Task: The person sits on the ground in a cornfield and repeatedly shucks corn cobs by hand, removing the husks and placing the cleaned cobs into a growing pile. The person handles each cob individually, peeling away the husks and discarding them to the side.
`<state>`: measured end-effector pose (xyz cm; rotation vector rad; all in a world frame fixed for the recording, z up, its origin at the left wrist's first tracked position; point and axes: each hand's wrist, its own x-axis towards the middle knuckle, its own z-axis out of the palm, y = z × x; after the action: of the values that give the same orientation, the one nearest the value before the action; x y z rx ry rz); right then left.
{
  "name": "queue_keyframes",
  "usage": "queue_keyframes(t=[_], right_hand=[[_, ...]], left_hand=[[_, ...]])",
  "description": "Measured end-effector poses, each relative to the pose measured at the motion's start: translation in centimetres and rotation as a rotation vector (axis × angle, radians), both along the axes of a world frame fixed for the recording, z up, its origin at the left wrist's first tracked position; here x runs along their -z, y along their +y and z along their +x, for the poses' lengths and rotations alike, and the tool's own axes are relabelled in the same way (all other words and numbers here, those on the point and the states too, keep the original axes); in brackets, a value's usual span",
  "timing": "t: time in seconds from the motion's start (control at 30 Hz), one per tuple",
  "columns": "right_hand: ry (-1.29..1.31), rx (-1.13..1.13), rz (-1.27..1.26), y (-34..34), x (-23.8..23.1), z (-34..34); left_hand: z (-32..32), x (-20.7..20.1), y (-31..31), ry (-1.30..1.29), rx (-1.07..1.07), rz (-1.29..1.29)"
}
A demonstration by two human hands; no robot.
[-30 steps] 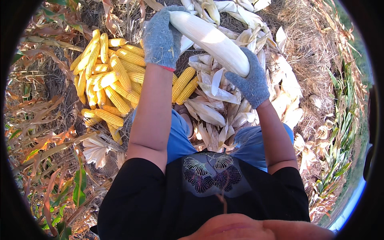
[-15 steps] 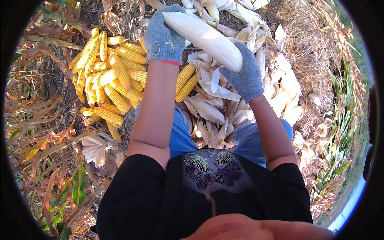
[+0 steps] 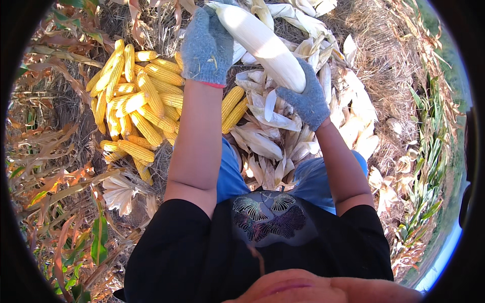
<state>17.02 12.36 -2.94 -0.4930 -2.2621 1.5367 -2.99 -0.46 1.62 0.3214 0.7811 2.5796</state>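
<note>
An ear of corn in its pale husk (image 3: pixel 262 48) is held up slantwise between my hands, its narrow tip at the upper left. My left hand (image 3: pixel 208 50), in a grey knitted glove with a red cuff edge, closes at the tip, its fingers partly hidden behind the ear. Wrapped round the thick lower end is my right hand (image 3: pixel 308 98) in a matching glove, the thumb showing on the near side. Loose pale husks (image 3: pixel 262 141) lie under and beyond the ear.
Left of my left forearm is a heap of bare yellow corn ears (image 3: pixel 141 106), with a couple more (image 3: pixel 233 111) right of that arm. Dry stalks and leaves (image 3: pixel 55 177) cover the left ground; straw (image 3: pixel 384 65) and green-leaved stalks (image 3: pixel 427 166) lie right.
The tip end of the husked ear has risen a little with my left hand, so the ear slants more steeply. My right hand has stayed nearly in place at the thick end.
</note>
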Motion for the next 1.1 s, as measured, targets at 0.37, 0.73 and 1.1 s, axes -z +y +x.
queue_keyframes(t=[0.37, 0.73, 1.1], right_hand=[[0.026, -0.095, -0.600, -1.2, -0.9, 0.2], [0.216, 0.148, 0.396, -1.3, -0.8, -1.4], [0.205, 0.155, 0.761, -0.4, -0.6, -1.9]], left_hand=[[4.0, 1.6, 1.7, 0.070, 0.211, -0.282], [5.9, 2.4, 2.8, 0.066, 0.002, -0.391], [6.8, 2.0, 3.5, 0.120, -0.040, -0.350]])
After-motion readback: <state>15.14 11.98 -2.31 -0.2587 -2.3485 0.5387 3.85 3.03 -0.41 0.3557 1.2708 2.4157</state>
